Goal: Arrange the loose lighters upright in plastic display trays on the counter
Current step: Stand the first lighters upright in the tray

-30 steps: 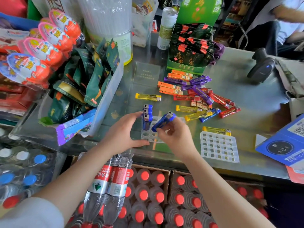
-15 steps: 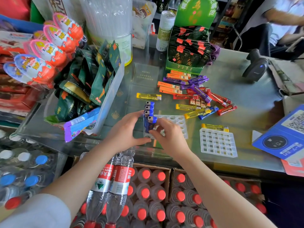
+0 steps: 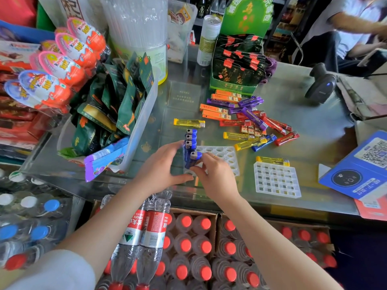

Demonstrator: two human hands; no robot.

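Three blue lighters (image 3: pixel 190 139) stand upright in a row at the left end of a clear tray with round holes (image 3: pixel 227 156). My right hand (image 3: pixel 216 178) pinches a fourth blue lighter (image 3: pixel 194 159) by its lower body, upright in the tray just in front of that row. My left hand (image 3: pixel 159 167) braces the tray's left end, fingers straight beside the row and thumb along the front edge. A pile of loose lighters (image 3: pixel 251 120) in orange, purple, red, yellow and blue lies further back. A single yellow lighter (image 3: pixel 188 123) lies behind the tray.
A second clear tray with square cells (image 3: pixel 276 180) sits to the right, a yellow lighter (image 3: pixel 272 161) at its far edge. A snack bin (image 3: pixel 142 122) stands left, a green tea box (image 3: pixel 236 65) behind, a barcode scanner (image 3: pixel 320 84) and a blue QR stand (image 3: pixel 360 168) right.
My right hand brought the blue lighter from a tilted hold above the tray down into it, standing it upright in front of the row. My left hand stayed on the tray's left end.
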